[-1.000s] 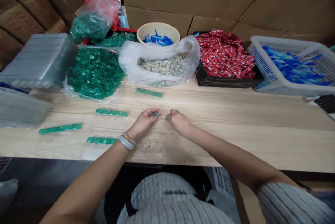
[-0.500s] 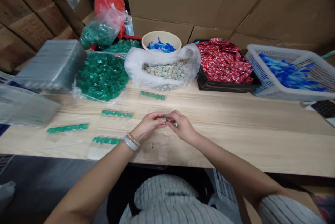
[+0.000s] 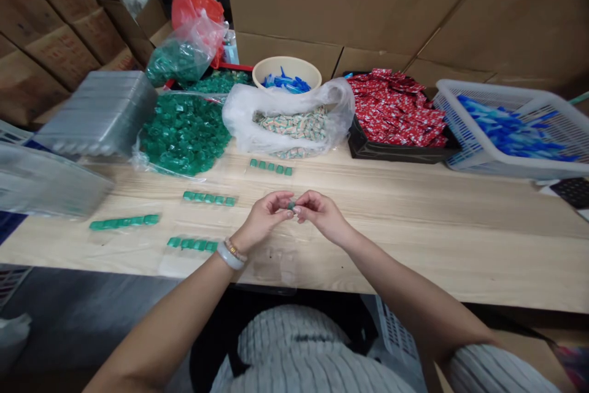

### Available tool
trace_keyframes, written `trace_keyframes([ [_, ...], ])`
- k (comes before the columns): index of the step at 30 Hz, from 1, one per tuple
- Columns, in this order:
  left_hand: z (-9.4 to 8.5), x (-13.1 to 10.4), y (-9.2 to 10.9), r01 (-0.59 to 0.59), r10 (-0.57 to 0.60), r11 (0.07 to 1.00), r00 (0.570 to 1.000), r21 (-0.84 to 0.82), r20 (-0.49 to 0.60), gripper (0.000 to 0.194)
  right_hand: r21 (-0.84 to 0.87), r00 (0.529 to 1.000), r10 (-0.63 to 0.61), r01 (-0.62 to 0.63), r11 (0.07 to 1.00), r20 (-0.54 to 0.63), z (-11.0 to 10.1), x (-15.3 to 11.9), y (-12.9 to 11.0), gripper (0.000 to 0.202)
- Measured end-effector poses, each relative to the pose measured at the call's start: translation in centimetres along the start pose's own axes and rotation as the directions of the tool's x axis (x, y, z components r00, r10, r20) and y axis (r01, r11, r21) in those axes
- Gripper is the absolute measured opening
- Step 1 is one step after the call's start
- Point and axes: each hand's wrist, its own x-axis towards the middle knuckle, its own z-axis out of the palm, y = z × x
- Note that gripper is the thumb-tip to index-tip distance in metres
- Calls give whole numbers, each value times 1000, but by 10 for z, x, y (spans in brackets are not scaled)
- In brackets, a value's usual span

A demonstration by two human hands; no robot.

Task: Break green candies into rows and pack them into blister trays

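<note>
Above the middle of the wooden table, my left hand [image 3: 265,216] and my right hand [image 3: 321,215] meet at the fingertips. Between them they pinch a small green piece [image 3: 291,205], partly covered by the fingers. Below the hands lies a clear plastic tray [image 3: 276,267]. To the left, clear trays carry rows of green square pieces: one row [image 3: 208,198] beside my left hand, another [image 3: 192,244] near my left wrist, one farther left [image 3: 124,222]. A further row [image 3: 271,167] lies beyond my hands.
Along the back stand a bag of green pieces [image 3: 184,135], a white bag of small striped packets [image 3: 294,125], a cream bowl [image 3: 257,68] and a black box [image 3: 400,152] of red packets. A white basket [image 3: 510,163] holds blue sticks at right; stacked clear trays [image 3: 96,114] stand at left.
My fingertips have shifted slightly around the small green piece, which shows at a different angle. The whole view has moved a little; the rows on the table stay in place.
</note>
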Motion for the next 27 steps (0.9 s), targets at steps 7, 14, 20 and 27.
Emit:
trace_keyframes([
  [7, 5, 0, 5, -9, 9, 999, 1000, 51, -3, 35, -296, 982, -114, 66, 953, -148, -6, 0, -2, 4],
  [14, 2, 13, 6, 130, -124, 990, 986, 51, -113, 29, -245, 968, -179, 134, 960, -174, -27, -2, 5, 7],
  [20, 13, 22, -8, 224, -219, 974, 966, 26, -136, 28, -456, 966, -220, 136, 880, -135, -21, -5, 12, 11],
  [27, 15, 22, -16, 179, -176, 983, 982, 47, -61, 36, -356, 998, 55, -62, 932, -32, -25, 5, 21, 21],
])
